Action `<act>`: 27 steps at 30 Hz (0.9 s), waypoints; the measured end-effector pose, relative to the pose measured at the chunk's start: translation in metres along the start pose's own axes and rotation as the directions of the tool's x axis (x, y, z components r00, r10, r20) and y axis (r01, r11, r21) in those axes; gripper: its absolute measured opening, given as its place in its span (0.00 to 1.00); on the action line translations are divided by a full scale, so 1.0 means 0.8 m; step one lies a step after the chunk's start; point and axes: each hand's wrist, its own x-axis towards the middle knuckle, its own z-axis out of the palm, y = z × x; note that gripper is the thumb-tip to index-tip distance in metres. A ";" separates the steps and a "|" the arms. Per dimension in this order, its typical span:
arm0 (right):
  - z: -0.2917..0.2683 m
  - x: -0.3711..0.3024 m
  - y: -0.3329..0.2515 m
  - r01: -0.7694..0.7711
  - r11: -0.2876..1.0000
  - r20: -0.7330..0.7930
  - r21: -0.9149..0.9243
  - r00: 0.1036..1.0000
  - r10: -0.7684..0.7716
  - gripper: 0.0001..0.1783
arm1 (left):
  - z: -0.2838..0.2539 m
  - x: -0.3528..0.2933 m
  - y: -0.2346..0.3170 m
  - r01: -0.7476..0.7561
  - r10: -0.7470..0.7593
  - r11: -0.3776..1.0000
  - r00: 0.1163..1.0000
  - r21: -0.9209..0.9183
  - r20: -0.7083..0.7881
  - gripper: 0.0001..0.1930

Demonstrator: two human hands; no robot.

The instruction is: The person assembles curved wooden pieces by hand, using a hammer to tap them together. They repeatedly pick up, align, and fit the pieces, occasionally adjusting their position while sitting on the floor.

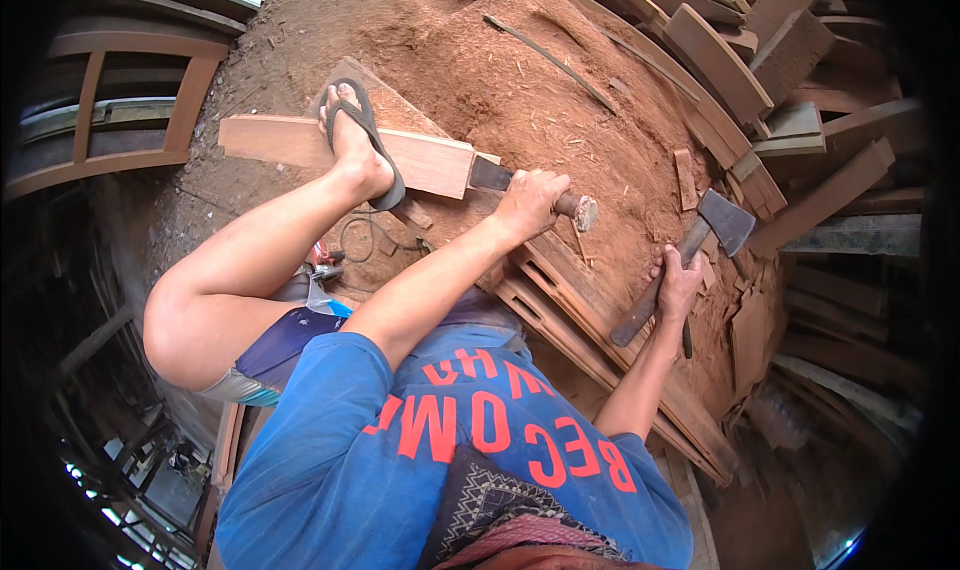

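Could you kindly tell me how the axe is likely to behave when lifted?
The axe will probably feel head-heavy, since its broad blade sits at one end of a slim handle. It should be stiff, as that handle looks solid and straight. It might swing blade-down if the right hand loosened its hold partway along.

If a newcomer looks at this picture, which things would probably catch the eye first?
Probably the axe in the right hand, right of the centre. Next, nearer the middle, the left hand grips a chisel, its blade at the end of a board. Left of it, a sandalled foot is on that board.
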 end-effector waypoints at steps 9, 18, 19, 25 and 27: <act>0.086 -0.062 0.043 0.185 0.877 -0.255 -0.443 0.912 -0.320 0.23 | 0.008 0.007 -0.007 0.013 -0.013 1.000 1.000 -0.001 -0.018 0.13; 0.073 -0.076 0.021 -0.123 0.985 -0.081 -0.124 0.990 0.113 0.15 | 0.021 0.006 -0.009 0.020 -0.011 0.996 0.995 0.091 -0.095 0.08; 0.067 -0.076 0.023 -0.109 0.989 -0.144 -0.101 0.985 0.094 0.14 | 0.029 0.000 -0.005 0.029 -0.015 0.993 0.992 0.113 -0.127 0.07; 0.047 -0.083 0.030 -0.166 0.966 0.001 -0.199 0.986 0.169 0.15 | 0.017 -0.044 0.040 -0.150 0.168 0.979 0.977 0.140 -0.132 0.05; 0.053 -0.076 0.033 -0.160 0.970 0.021 -0.181 0.986 0.166 0.16 | 0.012 -0.036 0.035 -0.165 0.175 0.980 0.981 0.108 -0.089 0.08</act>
